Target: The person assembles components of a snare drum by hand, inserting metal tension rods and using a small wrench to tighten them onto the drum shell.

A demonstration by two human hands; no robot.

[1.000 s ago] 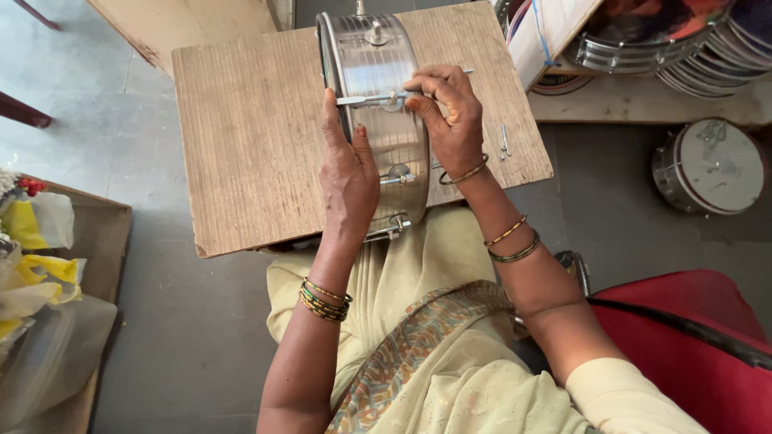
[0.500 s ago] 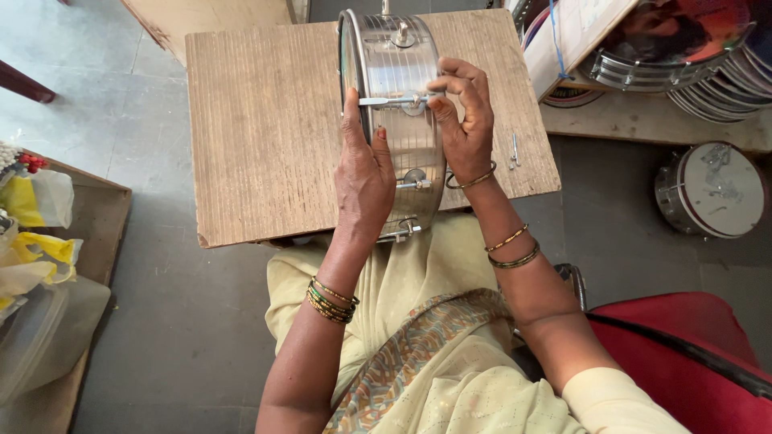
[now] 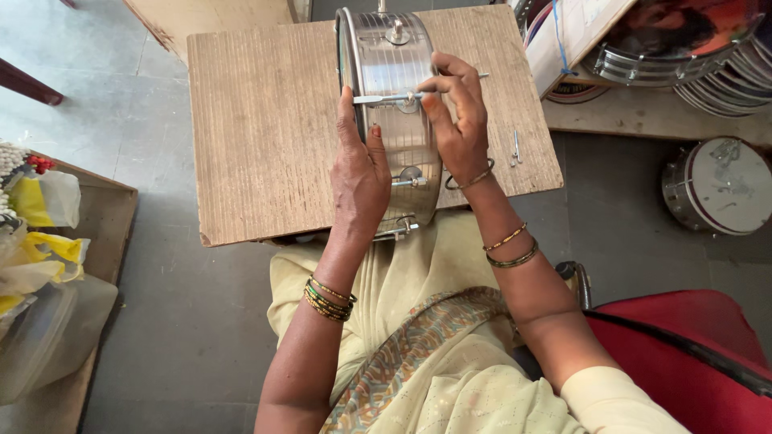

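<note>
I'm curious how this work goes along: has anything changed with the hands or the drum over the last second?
Hardly anything. The left hand steadies the metal drum shell on its edge on the wooden board as before, and the right hand pinches the same tension rod. Only the view shifted a little.

Stacked drums (image 3: 708,72), red seat (image 3: 683,354) (lower right), plastic bags (image 3: 32,241)

A small drum-making workshop: a bare steel drum shell (image 3: 392,120) stands on a rough wooden desk (image 3: 265,128), finished drums (image 3: 718,186) and stacked metal hoops (image 3: 724,88) alongside.
</note>
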